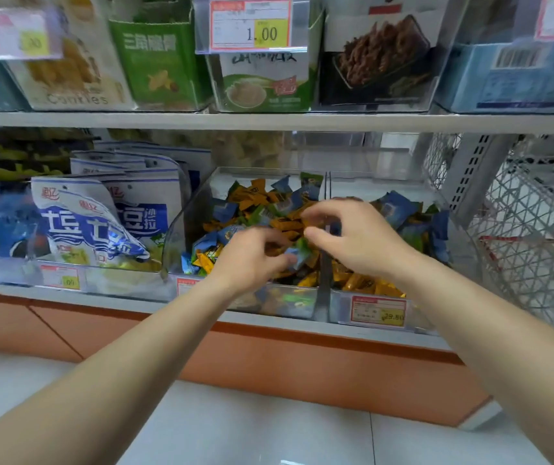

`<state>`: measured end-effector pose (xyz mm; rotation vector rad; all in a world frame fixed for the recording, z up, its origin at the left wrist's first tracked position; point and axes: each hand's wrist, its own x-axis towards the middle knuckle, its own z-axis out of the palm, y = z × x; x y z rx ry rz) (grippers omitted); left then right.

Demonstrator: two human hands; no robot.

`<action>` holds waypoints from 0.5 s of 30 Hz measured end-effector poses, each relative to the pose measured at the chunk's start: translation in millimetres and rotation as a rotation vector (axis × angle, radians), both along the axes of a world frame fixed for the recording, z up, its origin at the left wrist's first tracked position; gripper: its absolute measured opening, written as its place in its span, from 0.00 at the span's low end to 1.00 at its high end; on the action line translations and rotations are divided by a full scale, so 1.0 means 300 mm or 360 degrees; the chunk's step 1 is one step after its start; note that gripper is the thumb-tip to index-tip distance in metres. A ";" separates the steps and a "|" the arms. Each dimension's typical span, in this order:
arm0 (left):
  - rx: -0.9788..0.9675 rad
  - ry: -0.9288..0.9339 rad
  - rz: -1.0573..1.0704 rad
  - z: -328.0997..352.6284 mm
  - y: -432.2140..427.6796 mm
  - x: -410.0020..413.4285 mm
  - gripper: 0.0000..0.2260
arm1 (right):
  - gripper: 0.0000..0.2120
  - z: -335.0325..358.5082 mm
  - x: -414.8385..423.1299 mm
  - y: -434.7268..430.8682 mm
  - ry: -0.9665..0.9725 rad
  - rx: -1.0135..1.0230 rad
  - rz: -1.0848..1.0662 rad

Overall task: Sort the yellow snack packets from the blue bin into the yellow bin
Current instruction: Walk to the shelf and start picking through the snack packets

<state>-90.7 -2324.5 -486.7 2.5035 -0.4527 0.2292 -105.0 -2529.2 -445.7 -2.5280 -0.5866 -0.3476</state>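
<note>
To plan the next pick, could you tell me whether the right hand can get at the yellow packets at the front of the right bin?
Probably yes. The right hand hovers above the open-topped right bin, and the yellow packets lie uncovered below its wrist, with nothing between.

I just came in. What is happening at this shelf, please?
A person stands at a shop shelf and digs with both hands in a clear bin of small mixed packets in yellow, blue and green. The left hand is curled low into the pile. The right hand is curled over yellow packets, close to the neighbouring bin, which also holds yellow and blue packets. Whether either hand already grips a packet is not clear.
</note>
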 end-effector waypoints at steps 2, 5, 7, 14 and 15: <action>-0.0338 0.0025 -0.0005 0.023 0.008 -0.005 0.13 | 0.22 -0.015 -0.006 0.016 0.0083 -0.0153 0.0106; -0.0617 0.0091 -0.0051 0.030 0.016 -0.021 0.08 | 0.23 -0.038 0.006 0.031 0.0163 0.0029 0.0134; -0.0738 0.0112 -0.0076 0.022 0.031 -0.025 0.08 | 0.19 -0.050 0.015 0.040 0.0143 0.0190 0.0101; 0.0340 -0.0156 0.0527 -0.024 0.200 0.063 0.19 | 0.12 -0.068 0.033 0.031 -0.0102 0.0151 -0.0065; 0.0378 -0.0072 0.0492 -0.035 0.196 0.073 0.22 | 0.13 -0.074 0.034 0.035 -0.0142 0.0075 -0.0057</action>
